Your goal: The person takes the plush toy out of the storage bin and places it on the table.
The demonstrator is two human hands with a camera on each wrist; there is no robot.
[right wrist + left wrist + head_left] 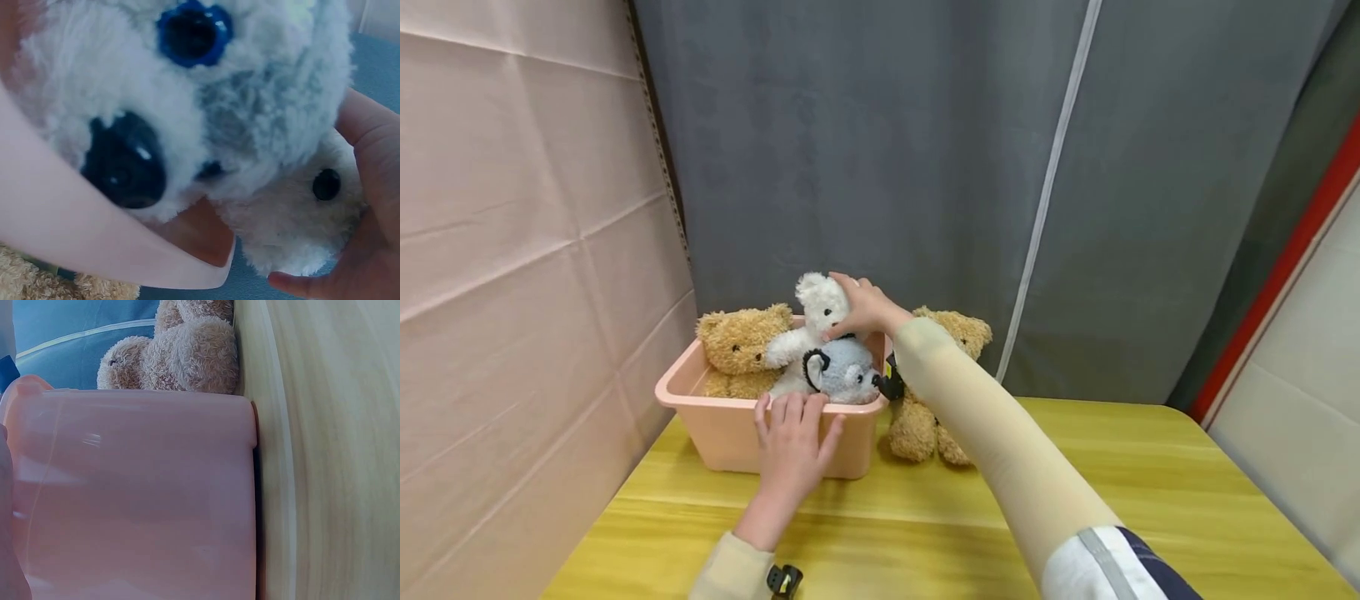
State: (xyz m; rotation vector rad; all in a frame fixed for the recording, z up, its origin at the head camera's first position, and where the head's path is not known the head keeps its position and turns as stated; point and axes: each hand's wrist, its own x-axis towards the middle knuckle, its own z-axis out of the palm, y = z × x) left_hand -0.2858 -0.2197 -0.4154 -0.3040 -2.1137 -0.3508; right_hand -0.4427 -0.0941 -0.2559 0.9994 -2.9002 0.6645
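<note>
A pink plastic bin (pixel 775 437) holds several plush toys. My right hand (pixel 867 308) grips the head of a white teddy bear (pixel 822 304), thumb on one side and fingers over the other. Below that hand, a grey-and-white plush dog (pixel 848 371) leans on the front rim; its dark nose and blue-rimmed eye fill much of the right wrist view. My left hand (pixel 792 442) rests against the bin's front, straight fingertips at the rim and thumb spread on the outer wall. A tan teddy bear (pixel 741 346) sits in the bin's left end.
Another tan teddy bear (pixel 917 425) sits on the table right of the bin, partly behind my right forearm. The yellow wood-grain table (pixel 1150 475) extends to the right. A grey curtain (pixel 880 150) hangs behind, and a pale fabric wall (pixel 512 292) stands at left.
</note>
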